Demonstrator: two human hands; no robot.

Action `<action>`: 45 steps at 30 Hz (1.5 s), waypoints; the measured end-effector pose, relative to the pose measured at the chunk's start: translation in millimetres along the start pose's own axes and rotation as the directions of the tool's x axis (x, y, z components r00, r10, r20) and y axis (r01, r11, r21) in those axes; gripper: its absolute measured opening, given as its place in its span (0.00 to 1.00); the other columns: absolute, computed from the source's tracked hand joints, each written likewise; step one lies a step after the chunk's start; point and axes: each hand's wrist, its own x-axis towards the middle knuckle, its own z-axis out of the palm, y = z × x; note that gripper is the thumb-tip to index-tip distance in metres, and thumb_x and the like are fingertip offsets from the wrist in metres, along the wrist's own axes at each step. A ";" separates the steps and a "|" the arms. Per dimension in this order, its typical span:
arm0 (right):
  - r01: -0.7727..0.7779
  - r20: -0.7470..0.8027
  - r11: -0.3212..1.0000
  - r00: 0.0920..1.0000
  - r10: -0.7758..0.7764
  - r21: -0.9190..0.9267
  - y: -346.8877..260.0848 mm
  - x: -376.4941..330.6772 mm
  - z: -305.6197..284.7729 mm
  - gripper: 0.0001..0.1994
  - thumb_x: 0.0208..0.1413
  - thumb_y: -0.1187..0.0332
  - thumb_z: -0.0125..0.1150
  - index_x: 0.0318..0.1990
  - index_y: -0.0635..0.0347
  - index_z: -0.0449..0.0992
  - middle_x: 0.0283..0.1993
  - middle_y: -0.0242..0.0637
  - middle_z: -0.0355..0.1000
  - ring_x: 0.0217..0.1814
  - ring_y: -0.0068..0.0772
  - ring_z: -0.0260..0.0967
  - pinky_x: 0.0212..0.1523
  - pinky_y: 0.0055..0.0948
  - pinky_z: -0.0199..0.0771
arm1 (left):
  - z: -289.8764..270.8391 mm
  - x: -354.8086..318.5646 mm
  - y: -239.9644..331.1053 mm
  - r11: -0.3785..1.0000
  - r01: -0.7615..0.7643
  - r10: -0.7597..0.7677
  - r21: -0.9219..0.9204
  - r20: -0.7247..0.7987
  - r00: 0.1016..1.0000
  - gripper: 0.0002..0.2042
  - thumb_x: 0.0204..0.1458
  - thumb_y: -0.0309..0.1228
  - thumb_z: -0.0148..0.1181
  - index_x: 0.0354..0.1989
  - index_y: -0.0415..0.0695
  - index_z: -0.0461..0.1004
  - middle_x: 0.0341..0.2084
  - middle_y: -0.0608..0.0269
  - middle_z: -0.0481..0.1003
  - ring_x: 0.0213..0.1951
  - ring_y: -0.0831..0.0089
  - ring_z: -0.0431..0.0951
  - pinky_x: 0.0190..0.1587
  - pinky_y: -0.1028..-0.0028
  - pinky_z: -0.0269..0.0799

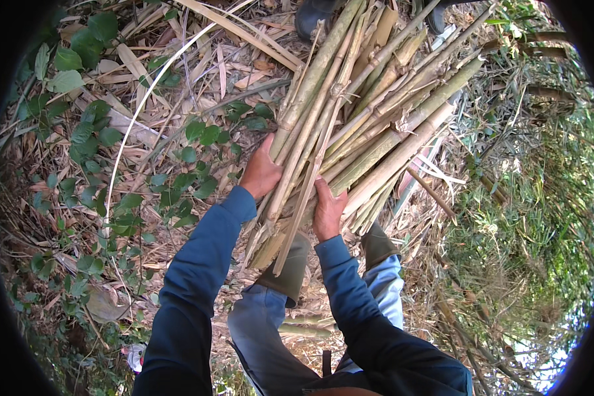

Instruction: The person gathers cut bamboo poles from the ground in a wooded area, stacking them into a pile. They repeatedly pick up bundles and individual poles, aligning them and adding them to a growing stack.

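A thick bundle of dry bamboo stalks [369,148], some round and some split, slants in front of me from lower left to upper right. My left hand [262,170] is closed around the bundle's left side, its fingers out of sight beneath the stalks. Lower and to the right, my right hand [329,211] grips the bundle too, with the thumb up along a stalk and the other fingers hidden. A loose split strip [308,191] runs lengthwise on top, between my two hands. The near ends of the stalks hang over my boots.
Dry leaves and bamboo litter [178,125] cover the ground. Leafy green plants [86,132] grow on the left, and a thin pale curved stem [133,119] crosses there. Dark footwear [312,20] shows at the top edge. Dense brush [521,218] stands on the right.
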 end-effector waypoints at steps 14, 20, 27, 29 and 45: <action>-0.150 0.067 0.983 0.985 0.157 -0.104 -2.7 -20.6 -7.2 0.18 0.54 0.69 0.65 0.48 0.68 0.69 0.45 0.39 0.72 0.45 0.28 0.68 0.49 0.28 0.67 | -2.4 -38.2 -12.6 0.969 0.024 -0.023 -0.247 0.006 1.000 0.38 0.39 0.24 0.70 0.60 0.29 0.56 0.47 0.50 0.73 0.50 0.70 0.72 0.54 0.75 0.65; -0.142 0.093 0.979 0.983 0.157 -0.147 4.1 -16.2 3.0 0.17 0.54 0.70 0.64 0.48 0.67 0.69 0.44 0.38 0.72 0.44 0.27 0.68 0.48 0.27 0.68 | -11.5 -33.7 -13.9 0.952 -0.023 0.015 -0.304 -0.029 0.999 0.35 0.39 0.19 0.68 0.59 0.33 0.59 0.47 0.56 0.73 0.47 0.74 0.73 0.51 0.75 0.67; -0.073 0.103 0.965 0.989 0.102 -0.253 23.3 9.3 7.5 0.18 0.54 0.69 0.63 0.49 0.68 0.69 0.47 0.41 0.71 0.47 0.31 0.67 0.50 0.29 0.67 | -5.6 -14.2 -34.1 0.968 -0.028 0.007 -0.251 -0.083 0.997 0.35 0.41 0.20 0.68 0.59 0.32 0.58 0.47 0.54 0.73 0.46 0.73 0.73 0.51 0.74 0.68; -0.007 0.105 0.977 0.994 0.031 -0.215 29.6 13.8 8.6 0.20 0.53 0.68 0.64 0.51 0.69 0.68 0.48 0.42 0.70 0.49 0.32 0.66 0.52 0.30 0.66 | -6.8 -9.2 -42.0 0.995 -0.032 0.021 -0.096 -0.113 0.993 0.34 0.40 0.22 0.68 0.58 0.31 0.60 0.46 0.53 0.73 0.46 0.72 0.74 0.50 0.74 0.68; -0.117 0.156 0.991 0.980 0.125 -0.063 16.5 -0.4 4.2 0.18 0.53 0.71 0.62 0.50 0.68 0.67 0.46 0.40 0.72 0.45 0.30 0.71 0.48 0.29 0.71 | -5.5 -34.8 -19.2 0.966 0.001 -0.018 -0.260 -0.064 0.998 0.32 0.43 0.25 0.68 0.58 0.35 0.61 0.46 0.57 0.74 0.47 0.74 0.73 0.52 0.75 0.66</action>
